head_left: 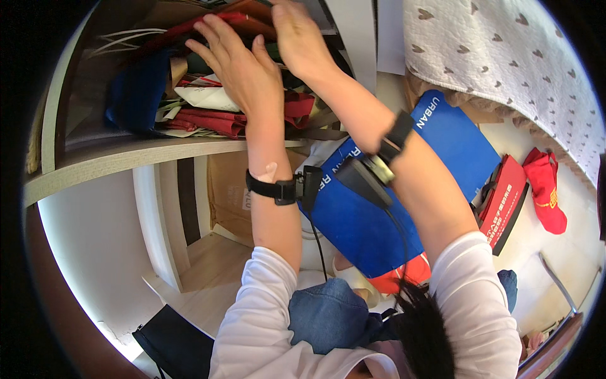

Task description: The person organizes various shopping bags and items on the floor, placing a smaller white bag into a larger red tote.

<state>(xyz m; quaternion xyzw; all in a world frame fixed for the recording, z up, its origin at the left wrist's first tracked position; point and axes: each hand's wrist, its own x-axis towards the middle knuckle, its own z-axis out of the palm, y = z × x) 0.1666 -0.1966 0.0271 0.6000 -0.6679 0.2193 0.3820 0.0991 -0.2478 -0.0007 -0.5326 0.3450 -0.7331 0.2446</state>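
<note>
Both of my arms reach up into a shelf compartment stuffed with folded bags. My left hand [243,69] lies with spread fingers over the pile, against a red folded bag [237,24] at the back. Beside it, my right hand [300,41] is at the orange-red bag's right end; its fingertips are hidden at the top edge. Below my left hand are a white folded packet [205,98] and dark red folded paper bags [205,121]. A dark blue bag [136,95] stands at the pile's left, under white cord handles [129,39].
The shelf board's edge [158,162] runs below the pile. On the floor lie a large blue bag [379,208], a red box-shaped bag [502,205] and a red cloth piece [543,189]. A heart-patterned cover [499,57] hangs at the right. A brown cardboard piece [228,189] stands under the shelf.
</note>
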